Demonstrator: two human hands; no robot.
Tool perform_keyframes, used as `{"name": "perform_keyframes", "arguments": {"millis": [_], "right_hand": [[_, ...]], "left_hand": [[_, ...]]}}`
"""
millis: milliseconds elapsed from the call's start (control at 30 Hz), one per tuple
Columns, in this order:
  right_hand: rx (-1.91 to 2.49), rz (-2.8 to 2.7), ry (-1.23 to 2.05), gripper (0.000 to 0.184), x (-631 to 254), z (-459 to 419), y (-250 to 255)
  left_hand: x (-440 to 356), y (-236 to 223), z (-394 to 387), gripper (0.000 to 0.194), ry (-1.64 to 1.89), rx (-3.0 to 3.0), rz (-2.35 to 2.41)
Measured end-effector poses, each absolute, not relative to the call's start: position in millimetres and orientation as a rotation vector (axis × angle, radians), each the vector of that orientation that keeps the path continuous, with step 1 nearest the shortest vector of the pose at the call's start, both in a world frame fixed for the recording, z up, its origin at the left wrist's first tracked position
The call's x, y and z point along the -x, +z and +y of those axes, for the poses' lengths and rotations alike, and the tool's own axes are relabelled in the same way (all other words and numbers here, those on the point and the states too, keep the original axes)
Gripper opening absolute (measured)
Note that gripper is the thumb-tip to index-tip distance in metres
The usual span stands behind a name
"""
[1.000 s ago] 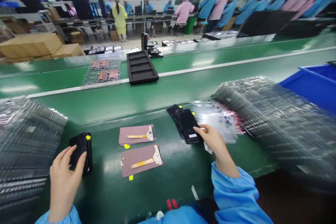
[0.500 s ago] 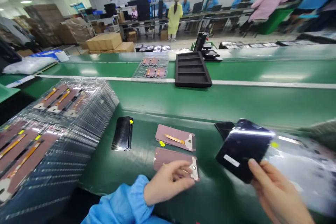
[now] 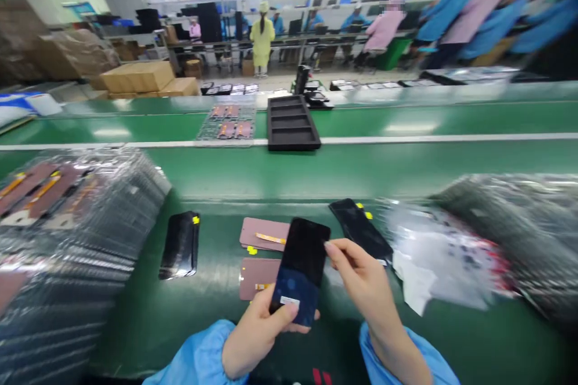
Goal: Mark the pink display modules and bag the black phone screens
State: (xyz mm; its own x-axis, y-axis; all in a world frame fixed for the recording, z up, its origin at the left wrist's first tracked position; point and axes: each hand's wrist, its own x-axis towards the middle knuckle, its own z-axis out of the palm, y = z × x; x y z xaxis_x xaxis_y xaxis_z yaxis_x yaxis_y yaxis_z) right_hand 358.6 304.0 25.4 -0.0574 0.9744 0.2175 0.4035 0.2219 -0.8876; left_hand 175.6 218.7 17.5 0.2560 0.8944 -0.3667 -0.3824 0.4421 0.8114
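Fingers of the left hand clasp the lower end of a black screen panel bearing a white label, held tilted above the green table. Fingertips of the right hand meet its upper right edge; whether they pinch it, I cannot tell. It partly hides pink-backed panels; dark panels with yellow tabs lie near the right hand, beside clear film.
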Motion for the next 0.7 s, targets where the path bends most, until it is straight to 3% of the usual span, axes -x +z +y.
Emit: {"name": "perform_keyframes", "arguments": {"millis": [167,233,333,500,600,700], "right_hand": [[1.428,-1.870,-0.052,0.030,-340.1,303.5,31.7],[1.417,-1.930,-0.229,0.034,-326.9,296.5,30.7],[1.098,-2.166,-0.022,0.036,-310.6,280.2,34.2],[0.448,-2.304,0.761,0.035,-314.6,258.2,52.6],[0.291,-2.160,1.117,0.041,-333.9,259.4,63.6],[0.332,-2.024,1.270,0.038,-356.5,267.7,69.6]], "left_hand": [[-178.8,18.6,222.7,0.039,0.966,-0.699,1.001],[-180.6,16.5,223.5,0.038,0.979,-0.680,1.019],[-180.1,12.3,225.3,0.037,1.052,-0.654,1.072],[-169.7,17.3,230.0,0.026,1.110,-0.589,1.087],[-161.8,24.6,230.2,0.032,1.076,-0.553,0.966],[-155.3,29.1,228.9,0.032,1.006,-0.635,0.909]]}}
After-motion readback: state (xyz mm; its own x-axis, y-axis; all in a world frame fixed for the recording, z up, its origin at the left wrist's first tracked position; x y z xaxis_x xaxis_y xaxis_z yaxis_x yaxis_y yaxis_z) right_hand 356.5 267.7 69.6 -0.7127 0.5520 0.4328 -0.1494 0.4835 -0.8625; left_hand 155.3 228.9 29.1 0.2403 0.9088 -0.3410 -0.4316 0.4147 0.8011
